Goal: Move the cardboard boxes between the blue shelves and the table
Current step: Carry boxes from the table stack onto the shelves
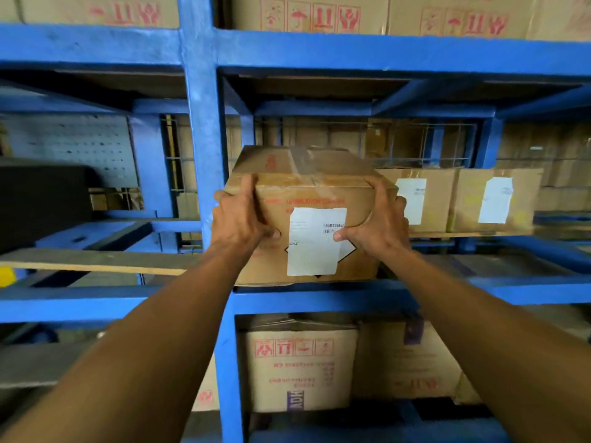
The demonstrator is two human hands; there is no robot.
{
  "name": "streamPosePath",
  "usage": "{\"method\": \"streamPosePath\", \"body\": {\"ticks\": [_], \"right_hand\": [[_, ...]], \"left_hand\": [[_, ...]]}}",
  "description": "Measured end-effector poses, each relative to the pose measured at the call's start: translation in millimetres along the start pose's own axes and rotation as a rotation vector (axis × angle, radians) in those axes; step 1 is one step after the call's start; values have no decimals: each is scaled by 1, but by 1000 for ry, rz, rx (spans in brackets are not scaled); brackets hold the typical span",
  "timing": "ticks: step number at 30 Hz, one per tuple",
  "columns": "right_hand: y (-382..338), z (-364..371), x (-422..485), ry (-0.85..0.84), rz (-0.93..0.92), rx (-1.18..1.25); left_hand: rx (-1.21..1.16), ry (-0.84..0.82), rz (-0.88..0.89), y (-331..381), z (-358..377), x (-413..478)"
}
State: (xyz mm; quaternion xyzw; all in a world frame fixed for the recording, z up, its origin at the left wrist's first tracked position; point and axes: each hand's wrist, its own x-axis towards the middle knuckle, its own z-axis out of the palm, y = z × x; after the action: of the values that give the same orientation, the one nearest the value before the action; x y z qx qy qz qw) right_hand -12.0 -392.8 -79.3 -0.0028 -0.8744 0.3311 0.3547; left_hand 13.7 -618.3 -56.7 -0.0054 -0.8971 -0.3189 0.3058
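Observation:
A taped cardboard box (307,193) with red print and a white label sits at the front edge of the middle blue shelf (319,297), just right of a blue upright post (204,148). My left hand (243,219) grips its left corner, fingers over the top edge. On the right corner my right hand (377,222) holds it the same way. The box's bottom front edge rests on or just above the shelf lip; I cannot tell which. Two more labelled boxes (422,199) (495,199) stand further back on the same shelf to the right.
Large cardboard boxes (300,369) fill the shelf below, and others (319,14) line the shelf above. The left bay holds a dark object (41,203) and a wooden board (96,262). A wire mesh (415,142) closes the back of the shelf.

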Motion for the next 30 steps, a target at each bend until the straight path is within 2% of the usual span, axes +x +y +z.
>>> {"method": "streamPosePath", "body": {"ticks": [9, 22, 24, 26, 30], "right_hand": [[32, 25, 31, -53, 30, -2], [61, 78, 104, -32, 51, -138], [59, 87, 116, 18, -6, -255], [58, 92, 124, 85, -126, -414], [73, 114, 134, 169, -470, -515]], "left_hand": [[50, -23, -22, -3, 38, 28], [100, -100, 19, -28, 113, 127], [109, -109, 31, -32, 119, 144], [193, -76, 122, -35, 121, 154], [459, 149, 406, -49, 142, 168]]}}
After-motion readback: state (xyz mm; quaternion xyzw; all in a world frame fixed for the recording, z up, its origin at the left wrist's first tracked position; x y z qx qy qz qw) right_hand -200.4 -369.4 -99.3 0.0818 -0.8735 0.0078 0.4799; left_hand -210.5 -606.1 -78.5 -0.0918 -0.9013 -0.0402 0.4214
